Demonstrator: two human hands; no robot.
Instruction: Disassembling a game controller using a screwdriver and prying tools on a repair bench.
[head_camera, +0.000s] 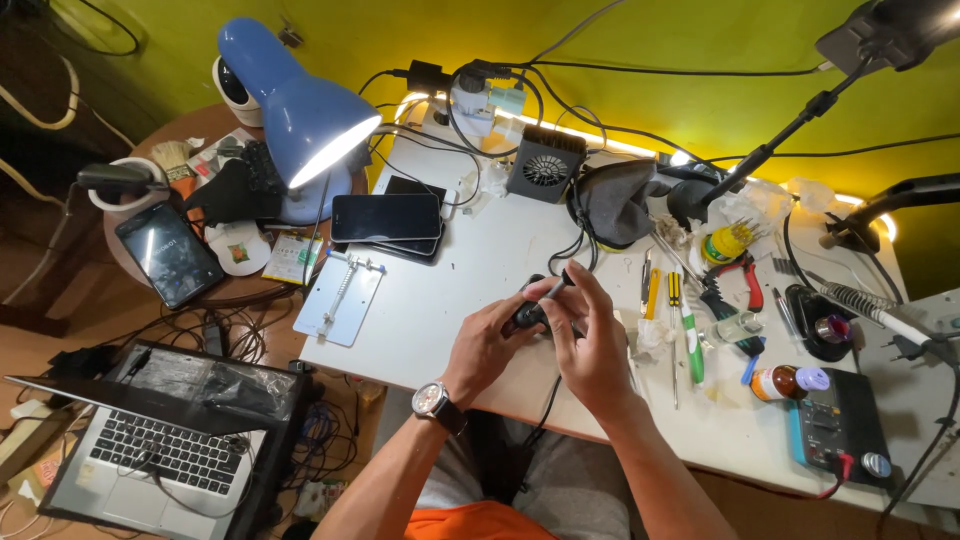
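A person seated at a cluttered white workbench (470, 290) holds a small black device (530, 315) over the middle of the table, close to its near edge. The left hand (490, 345), with a wristwatch (432, 400) on its wrist, curls around the device from below and to the side, fingers closed on it. The right hand (590, 345) comes in from the other side, its thumb and forefinger pinched on a slim dark tool (558, 288) whose tip meets the top of the device; the remaining fingers are loosely bent. A black cable (575, 245) runs from the device area up toward a grey cloth (615, 200) and a small black fan (545, 165) at the back of the bench. To the left of the hands lie a pale metal holding plate (340, 300) and a stack of dark smartphones (388, 220), lit by a blue desk lamp (290, 100). To the right sit screwdrivers with yellow and green handles (680, 320), red-handled pliers (745, 275), a small brown bottle (785, 382) and a soldering iron in its stand (860, 300). An open laptop (170, 440) rests on the floor at lower left, near a round side table (200, 130) holding another phone (170, 255).
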